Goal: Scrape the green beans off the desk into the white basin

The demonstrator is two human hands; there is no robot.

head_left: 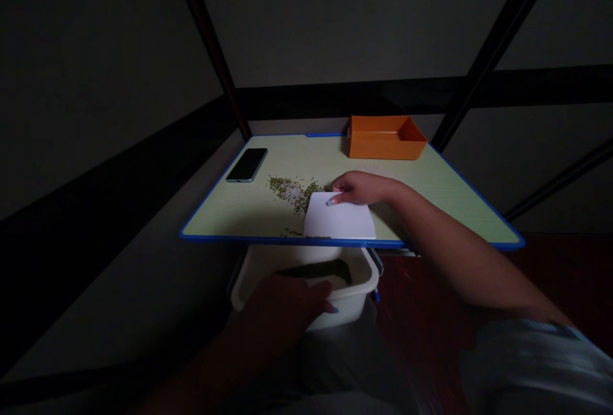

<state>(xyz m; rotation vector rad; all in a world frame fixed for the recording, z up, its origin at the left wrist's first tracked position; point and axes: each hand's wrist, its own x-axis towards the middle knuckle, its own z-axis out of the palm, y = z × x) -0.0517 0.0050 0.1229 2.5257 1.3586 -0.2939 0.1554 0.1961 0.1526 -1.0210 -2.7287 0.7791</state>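
Observation:
My right hand (355, 188) pinches a white card (341, 218), thumb on top, and holds it against the table near the front edge. Small green beans or seeds (290, 193) lie scattered to the card's left, with paler bits among them. A few more sit along the edge by the card's lower side. Below the table edge, my left hand (299, 300) grips the near rim of a white plastic basin (347, 305). Inside the basin lies a dark green heap (320, 269), probably of the same seeds, though the dim light hides its detail.
The pale table (230, 214) has a blue rim. A phone (248, 165) lies at its left, and an orange open box (385, 147) stands at the back right. Walls close in behind and on the left. Dark red flooring (412, 319) shows below right.

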